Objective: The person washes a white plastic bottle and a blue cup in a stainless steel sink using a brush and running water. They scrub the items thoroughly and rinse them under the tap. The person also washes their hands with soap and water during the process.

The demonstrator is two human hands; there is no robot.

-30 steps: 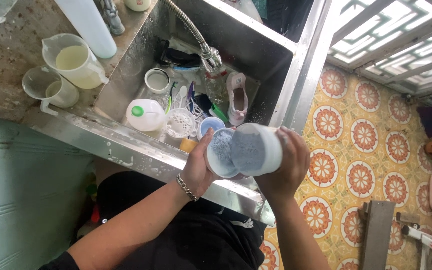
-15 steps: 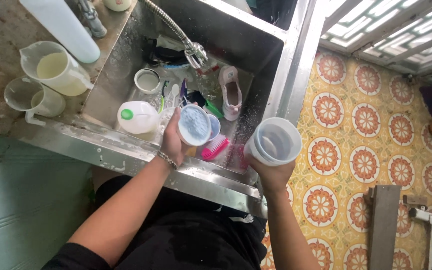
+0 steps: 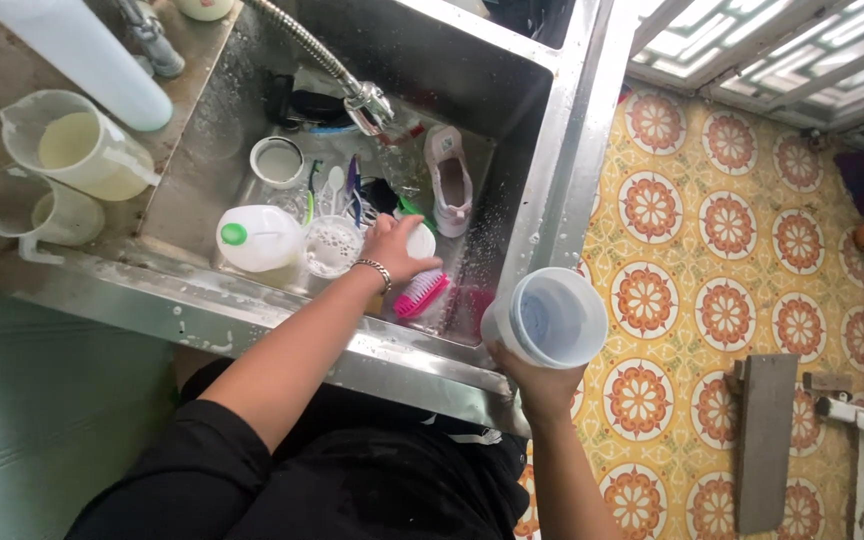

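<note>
The person's right hand (image 3: 542, 385) held a clear plastic cup (image 3: 549, 318) out past the front right corner of the sink (image 3: 552, 130), above the patterned floor tiles (image 3: 722, 240). The fingers were wrapped around the bottom part of the cup and clamped on it, and the open mouth of the cup was turned toward the camera.

The left hand (image 3: 392, 250) reached into the sink, near its front edge. Its fingers were curled together over a small white lid (image 3: 420, 240), but the view did not show if they really gripped it. A pink scrubbing brush (image 3: 422, 293) lay just beside this hand, touching the sink bottom. A bracelet (image 3: 376, 268) sat on the left wrist.

Inside the sink there were also a white jug with a green cap (image 3: 257, 238), a round strainer (image 3: 333, 246) and a pale shoe (image 3: 449, 180) under the bent metal faucet (image 3: 337, 70).

On the counter at the left edge of the sink stood a measuring jug with yellowish liquid (image 3: 77, 155) and a clear mug (image 3: 27, 210).
</note>
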